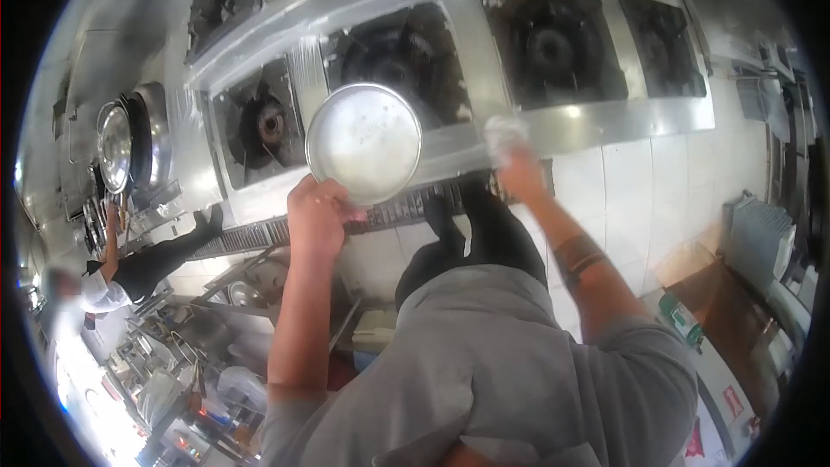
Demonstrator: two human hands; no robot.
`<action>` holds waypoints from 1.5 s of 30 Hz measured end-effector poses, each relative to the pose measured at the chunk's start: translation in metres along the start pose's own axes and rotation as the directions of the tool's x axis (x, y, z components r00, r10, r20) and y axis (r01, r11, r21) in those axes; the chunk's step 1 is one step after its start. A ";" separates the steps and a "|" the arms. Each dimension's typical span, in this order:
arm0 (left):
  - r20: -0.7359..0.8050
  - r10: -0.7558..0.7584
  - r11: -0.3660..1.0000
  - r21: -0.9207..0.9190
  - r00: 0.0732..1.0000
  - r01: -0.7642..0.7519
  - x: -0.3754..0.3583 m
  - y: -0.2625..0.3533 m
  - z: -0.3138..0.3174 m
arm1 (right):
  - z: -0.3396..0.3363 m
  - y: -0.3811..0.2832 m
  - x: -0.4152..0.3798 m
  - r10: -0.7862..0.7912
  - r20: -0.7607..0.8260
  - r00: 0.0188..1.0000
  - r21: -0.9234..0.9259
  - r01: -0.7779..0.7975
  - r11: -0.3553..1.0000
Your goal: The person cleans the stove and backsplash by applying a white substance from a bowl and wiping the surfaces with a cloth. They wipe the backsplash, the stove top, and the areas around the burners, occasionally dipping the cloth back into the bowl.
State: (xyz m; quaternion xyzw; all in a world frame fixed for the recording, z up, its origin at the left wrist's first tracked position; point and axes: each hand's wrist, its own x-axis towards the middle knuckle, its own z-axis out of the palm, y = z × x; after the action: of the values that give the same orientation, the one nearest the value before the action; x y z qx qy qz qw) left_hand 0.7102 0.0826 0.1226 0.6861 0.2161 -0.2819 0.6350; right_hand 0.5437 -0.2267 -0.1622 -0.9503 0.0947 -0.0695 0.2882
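My left hand [322, 214] grips the near rim of a round metal bowl [364, 143], its fingers closed on the edge. The inside of the bowl looks pale and whitish. Behind the bowl lies part of a stove top [467, 52] with dark burner wells, and the bowl overlaps one burner [389, 47] in this view. My right hand [521, 175] is closed on a white cloth [506, 134], blurred by motion, at the front edge of the steel stove. White streaks mark the steel between the burners.
More burners [553, 43] line the stove to the right. A floor drain grate [233, 238] runs along its front. At left, a person [108, 285] stands by large metal pans [151, 138]. An open cardboard box [718, 303] and a grey crate [759, 229] stand at right.
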 end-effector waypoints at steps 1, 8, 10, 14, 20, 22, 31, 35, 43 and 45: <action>0.003 -0.021 1.000 0.004 1.000 0.021 -0.007 -0.011 -0.013 | 0.013 0.042 -0.033 0.133 -0.038 0.990 -0.098 -0.136 0.986; 0.092 0.147 0.905 0.390 0.985 -0.171 -0.031 -0.074 -0.098 | -0.039 0.060 -0.016 0.583 -0.296 0.757 -0.113 -0.633 0.766; 0.088 0.150 0.915 0.364 0.985 -0.172 -0.036 -0.077 -0.102 | 0.039 -0.027 -0.016 0.120 -0.254 0.960 -0.535 -0.243 0.809; -0.070 0.004 0.988 0.151 0.998 0.007 -0.050 -0.076 -0.095 | 0.094 -0.190 0.008 -0.147 -0.054 0.988 0.079 0.151 0.985; -0.067 -0.011 0.994 0.108 0.998 0.018 -0.026 -0.096 -0.080 | 0.019 -0.079 -0.010 0.215 0.541 0.813 -0.187 -0.132 0.973; -0.036 -0.019 0.999 0.041 0.999 0.021 -0.008 -0.112 -0.076 | -0.031 -0.018 -0.031 0.049 0.165 0.985 -0.102 -0.032 0.994; -0.009 -0.071 0.996 -0.051 0.997 0.070 0.046 -0.167 -0.047 | -0.093 -0.074 0.098 -0.195 -0.083 0.977 0.115 0.204 0.972; -0.035 -0.049 0.994 -0.104 0.998 0.045 0.040 -0.170 -0.040 | -0.052 -0.087 0.176 -0.415 0.065 0.908 0.135 0.404 0.905; -0.036 -0.076 0.990 -0.121 0.996 0.071 0.037 -0.159 -0.035 | -0.136 -0.080 0.213 0.045 0.398 0.916 -0.231 0.052 0.972; -0.045 -0.067 0.988 -0.145 0.997 0.060 0.036 -0.157 -0.032 | -0.092 -0.061 0.227 -0.182 0.352 0.918 -0.075 0.221 0.972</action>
State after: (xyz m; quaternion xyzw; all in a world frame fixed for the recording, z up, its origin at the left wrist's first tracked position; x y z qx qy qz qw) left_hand 0.6373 0.1282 -0.0178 0.6381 0.2733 -0.2685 0.6678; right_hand 0.7554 -0.2758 -0.0344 -0.9674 -0.0516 0.0730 0.2370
